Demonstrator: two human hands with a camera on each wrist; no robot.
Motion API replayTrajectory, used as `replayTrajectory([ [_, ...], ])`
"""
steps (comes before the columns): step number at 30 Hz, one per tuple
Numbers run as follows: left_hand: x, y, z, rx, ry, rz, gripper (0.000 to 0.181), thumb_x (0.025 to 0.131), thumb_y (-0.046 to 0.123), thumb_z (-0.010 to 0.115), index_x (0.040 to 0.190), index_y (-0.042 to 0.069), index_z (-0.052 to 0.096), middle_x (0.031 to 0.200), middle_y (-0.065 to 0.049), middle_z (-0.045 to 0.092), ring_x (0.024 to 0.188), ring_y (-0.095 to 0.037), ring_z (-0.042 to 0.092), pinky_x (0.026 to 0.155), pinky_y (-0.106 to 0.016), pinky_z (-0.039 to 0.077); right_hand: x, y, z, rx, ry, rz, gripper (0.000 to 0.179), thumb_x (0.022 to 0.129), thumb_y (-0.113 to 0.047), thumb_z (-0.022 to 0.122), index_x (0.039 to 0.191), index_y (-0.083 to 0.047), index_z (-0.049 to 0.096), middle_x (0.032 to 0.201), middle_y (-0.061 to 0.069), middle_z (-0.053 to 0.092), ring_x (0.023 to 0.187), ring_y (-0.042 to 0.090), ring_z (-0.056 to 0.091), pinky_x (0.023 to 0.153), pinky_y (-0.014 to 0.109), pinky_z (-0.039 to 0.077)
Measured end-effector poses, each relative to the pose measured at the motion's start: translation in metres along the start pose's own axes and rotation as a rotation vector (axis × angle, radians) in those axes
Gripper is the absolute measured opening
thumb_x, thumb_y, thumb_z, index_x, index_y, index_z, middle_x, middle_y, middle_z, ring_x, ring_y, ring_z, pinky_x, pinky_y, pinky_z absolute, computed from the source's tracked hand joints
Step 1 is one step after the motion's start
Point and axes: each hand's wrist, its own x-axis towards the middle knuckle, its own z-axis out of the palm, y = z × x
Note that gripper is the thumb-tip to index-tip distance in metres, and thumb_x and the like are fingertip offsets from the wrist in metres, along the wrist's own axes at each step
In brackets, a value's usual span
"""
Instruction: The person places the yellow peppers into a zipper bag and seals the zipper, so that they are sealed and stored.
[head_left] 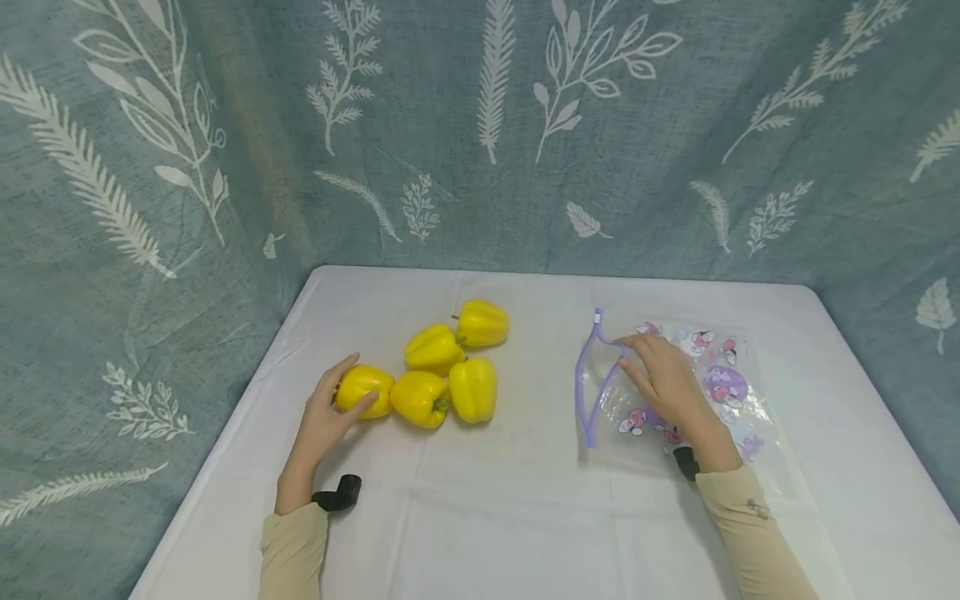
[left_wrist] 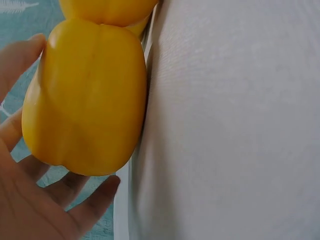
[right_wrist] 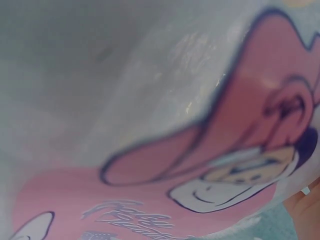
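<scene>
At the left end of a group of yellow bell peppers, my left hand holds the nearest-left bell pepper between thumb and fingers. In the left wrist view that bell pepper lies on its side, thumb against it and the lower fingers spread around its end. A clear plastic zip bag with purple edging and pink cartoon prints lies at the right, its mouth facing left and parted. My right hand pinches one purple edge of that mouth. Only the printed bag fills most of the right wrist view.
Several other peppers, among them one at the back and one at the front right, lie bunched beside the held one. A white cloth covers the table. Behind and left hangs a teal leaf-patterned curtain.
</scene>
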Motion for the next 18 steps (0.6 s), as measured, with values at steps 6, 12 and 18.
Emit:
replayTrajectory([
  [6,-0.0003,-0.0042,-0.0003,-0.008,-0.015,-0.03,0.069,0.085,0.019,0.067,0.144,0.009,0.032,0.145,-0.02,0.032,0.132,-0.04,0.03,0.103,-0.06,0.03,-0.0011,-0.0008,0.0002,-0.004,-0.008,0.011,0.032,0.096,-0.029,0.048,0.121,-0.009,0.054,0.116,0.012,0.059,0.11,0.033,0.051,0.095,0.051,0.039],
  [12,-0.0003,-0.0055,-0.0001,-0.025,-0.011,-0.078,0.068,0.086,0.023,0.067,0.143,0.012,0.033,0.145,-0.018,0.033,0.124,-0.037,0.039,0.099,-0.057,0.035,-0.0013,-0.0021,-0.0007,-0.006,-0.015,0.016,0.032,0.096,-0.028,0.048,0.121,-0.01,0.054,0.116,0.011,0.059,0.11,0.033,0.052,0.095,0.051,0.039],
  [18,-0.002,-0.0039,-0.0004,-0.007,0.015,-0.11,0.066,0.084,0.034,0.068,0.14,0.016,0.039,0.143,-0.015,0.037,0.119,-0.038,0.044,0.091,-0.051,0.045,-0.0026,-0.0031,-0.0003,-0.004,-0.016,0.018,0.032,0.096,-0.029,0.047,0.121,-0.01,0.054,0.116,0.011,0.059,0.109,0.033,0.052,0.095,0.051,0.039],
])
